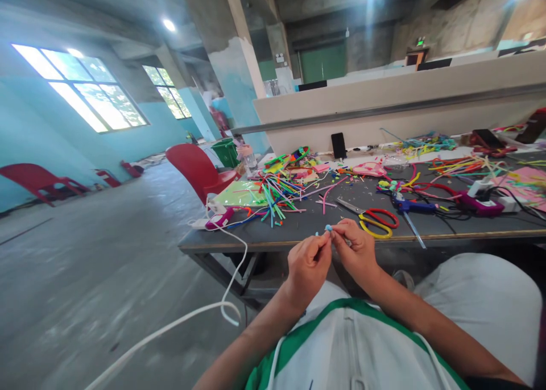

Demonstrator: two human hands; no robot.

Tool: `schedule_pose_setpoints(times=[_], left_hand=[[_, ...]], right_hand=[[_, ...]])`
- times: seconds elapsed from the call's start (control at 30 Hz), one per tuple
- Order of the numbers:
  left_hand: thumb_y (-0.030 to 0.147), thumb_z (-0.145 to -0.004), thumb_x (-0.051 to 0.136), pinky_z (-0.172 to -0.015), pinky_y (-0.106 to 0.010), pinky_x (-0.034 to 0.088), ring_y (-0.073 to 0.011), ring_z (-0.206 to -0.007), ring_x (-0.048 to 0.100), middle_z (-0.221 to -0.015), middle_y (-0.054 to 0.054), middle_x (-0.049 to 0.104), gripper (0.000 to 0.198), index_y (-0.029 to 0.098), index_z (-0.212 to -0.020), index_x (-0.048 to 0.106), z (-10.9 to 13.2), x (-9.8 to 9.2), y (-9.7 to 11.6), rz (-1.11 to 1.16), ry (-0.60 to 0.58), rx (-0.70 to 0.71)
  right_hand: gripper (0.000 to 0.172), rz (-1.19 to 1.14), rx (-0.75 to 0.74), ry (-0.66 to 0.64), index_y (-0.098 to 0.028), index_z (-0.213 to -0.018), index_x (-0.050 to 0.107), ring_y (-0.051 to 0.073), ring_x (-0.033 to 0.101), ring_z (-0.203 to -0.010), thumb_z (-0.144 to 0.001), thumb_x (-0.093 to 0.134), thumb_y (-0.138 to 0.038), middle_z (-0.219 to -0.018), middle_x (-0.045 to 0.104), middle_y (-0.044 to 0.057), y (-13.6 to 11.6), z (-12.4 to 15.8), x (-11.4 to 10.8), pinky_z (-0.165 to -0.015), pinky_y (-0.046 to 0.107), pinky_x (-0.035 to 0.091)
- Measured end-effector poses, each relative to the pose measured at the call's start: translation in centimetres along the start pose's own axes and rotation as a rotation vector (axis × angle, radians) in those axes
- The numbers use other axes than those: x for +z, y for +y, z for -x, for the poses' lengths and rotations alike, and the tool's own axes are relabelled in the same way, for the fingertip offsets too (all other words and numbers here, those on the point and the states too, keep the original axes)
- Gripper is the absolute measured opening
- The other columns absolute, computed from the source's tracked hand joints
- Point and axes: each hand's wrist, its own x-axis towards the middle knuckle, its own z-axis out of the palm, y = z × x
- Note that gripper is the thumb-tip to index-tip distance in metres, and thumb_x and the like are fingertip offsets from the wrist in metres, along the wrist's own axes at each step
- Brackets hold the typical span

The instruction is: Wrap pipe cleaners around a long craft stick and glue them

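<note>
My left hand point(310, 263) and my right hand point(353, 244) meet at the front edge of the table. Both are closed, and their fingertips pinch a small light-blue piece point(328, 228). It looks like a short, coiled bit of pipe cleaner, though most of it is hidden by the fingers. Just beyond my right hand lie scissors with red and yellow handles point(375, 222), their blades pointing left. Farther right rests a blue glue gun point(414, 206), with a clear stick near it. A bunch of colourful pipe cleaners point(277, 199) lies beyond my left hand.
A purple and white power strip point(482, 203) sits on the right of the dark table point(307, 222); another point(219, 218) is at its left corner. A white cable point(228, 282) hangs to the floor. A phone point(339, 146) leans at the back. A red chair point(198, 171) stands left.
</note>
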Motion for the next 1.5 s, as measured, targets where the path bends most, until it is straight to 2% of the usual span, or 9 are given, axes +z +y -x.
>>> schedule_pose_setpoints(times=[0.23, 0.4, 0.53, 0.7, 0.87, 1.0, 1.13, 1.27, 1.5], left_hand=[[0.019, -0.083, 0.060, -0.070, -0.021, 0.053, -0.0144, -0.078, 0.068, -0.098, -0.008, 0.072, 0.029, 0.016, -0.111, 0.064, -0.2, -1.0, -0.8, 0.088, -0.095, -0.024], [0.022, -0.083, 0.060, -0.064, -0.021, 0.052, -0.0142, -0.072, 0.067, -0.092, -0.007, 0.072, 0.023, 0.017, -0.104, 0.067, -0.9, -2.0, -0.1, 0.042, -0.116, -0.107], [0.022, -0.087, 0.054, -0.070, -0.022, 0.051, -0.0145, -0.075, 0.066, -0.088, -0.006, 0.072, 0.020, 0.017, -0.099, 0.069, -1.7, -2.8, 0.6, 0.136, -0.169, -0.178], [0.025, -0.086, 0.055, -0.076, -0.025, 0.047, -0.0166, -0.085, 0.062, -0.092, -0.007, 0.068, 0.019, 0.017, -0.091, 0.072, -3.7, -4.1, -0.3, 0.246, -0.203, -0.258], [0.026, -0.084, 0.059, -0.079, -0.028, 0.045, -0.0179, -0.089, 0.059, -0.093, -0.008, 0.063, 0.025, 0.021, -0.104, 0.071, -5.7, -4.2, -1.5, 0.382, -0.299, -0.250], [0.026, -0.081, 0.062, -0.073, -0.028, 0.046, -0.0174, -0.083, 0.057, -0.088, -0.007, 0.059, 0.020, 0.021, -0.097, 0.074, -5.8, -3.6, -1.8, 0.504, -0.307, -0.255], [0.026, -0.073, 0.070, -0.075, -0.027, 0.046, -0.0177, -0.089, 0.057, -0.096, -0.006, 0.060, 0.013, 0.020, -0.084, 0.074, -5.5, -3.0, -1.8, 0.639, -0.139, -0.333], [0.028, -0.078, 0.065, -0.081, -0.028, 0.045, -0.0166, -0.089, 0.058, -0.094, -0.005, 0.063, 0.016, 0.018, -0.089, 0.068, -6.1, -3.0, -1.0, 0.736, -0.037, -0.410], [0.030, -0.081, 0.062, -0.071, -0.023, 0.044, -0.0119, -0.075, 0.054, -0.083, -0.001, 0.059, 0.018, 0.018, -0.094, 0.060, -6.7, -2.2, 0.1, 0.767, -0.009, -0.311]], right_hand=[[0.017, -0.301, 0.266, -0.199, -0.018, -0.084, 0.067, 0.014, 0.057, -0.062, -0.084, 0.058, -0.033, -0.067, 0.062, 0.001, 1.1, -1.3, -1.0, -0.060, 0.026, 0.045], [0.019, -0.226, 0.248, -0.329, -0.019, -0.086, 0.063, 0.013, 0.055, -0.065, -0.088, 0.051, -0.033, -0.069, 0.059, 0.001, 0.5, -1.9, -1.7, -0.063, 0.025, 0.045], [0.018, -0.264, 0.328, -0.310, -0.019, -0.090, 0.059, 0.014, 0.060, -0.068, -0.084, 0.056, -0.035, -0.073, 0.063, 0.002, 0.0, -2.0, -1.8, -0.065, 0.027, 0.047], [0.026, -0.500, 0.385, -0.279, -0.023, -0.091, 0.044, 0.014, 0.062, -0.065, -0.081, 0.062, -0.037, -0.068, 0.064, -0.001, 0.1, -2.8, -1.8, -0.064, 0.027, 0.046], [0.038, -0.759, 0.367, -0.432, -0.024, -0.087, 0.036, 0.012, 0.060, -0.059, -0.075, 0.070, -0.036, -0.066, 0.063, -0.005, 0.2, -4.6, -0.8, -0.060, 0.024, 0.045], [0.043, -0.843, 0.384, -0.498, -0.025, -0.085, 0.035, 0.012, 0.061, -0.059, -0.072, 0.074, -0.036, -0.068, 0.062, -0.006, 0.1, -5.3, 0.3, -0.059, 0.025, 0.046], [0.037, -0.716, 0.341, -0.481, -0.024, -0.083, 0.038, 0.013, 0.061, -0.071, -0.074, 0.072, -0.035, -0.080, 0.063, -0.002, -0.1, -5.4, 0.1, -0.067, 0.027, 0.047], [0.020, -0.442, 0.197, -0.347, -0.021, -0.085, 0.048, 0.015, 0.058, -0.085, -0.084, 0.060, -0.037, -0.089, 0.061, 0.002, -1.7, -6.2, -1.5, -0.077, 0.028, 0.044], [0.019, -0.076, 0.107, -0.337, -0.019, -0.083, 0.054, 0.014, 0.053, -0.068, -0.079, 0.062, -0.035, -0.075, 0.057, 0.001, -5.8, -7.7, -1.8, -0.064, 0.027, 0.043]])
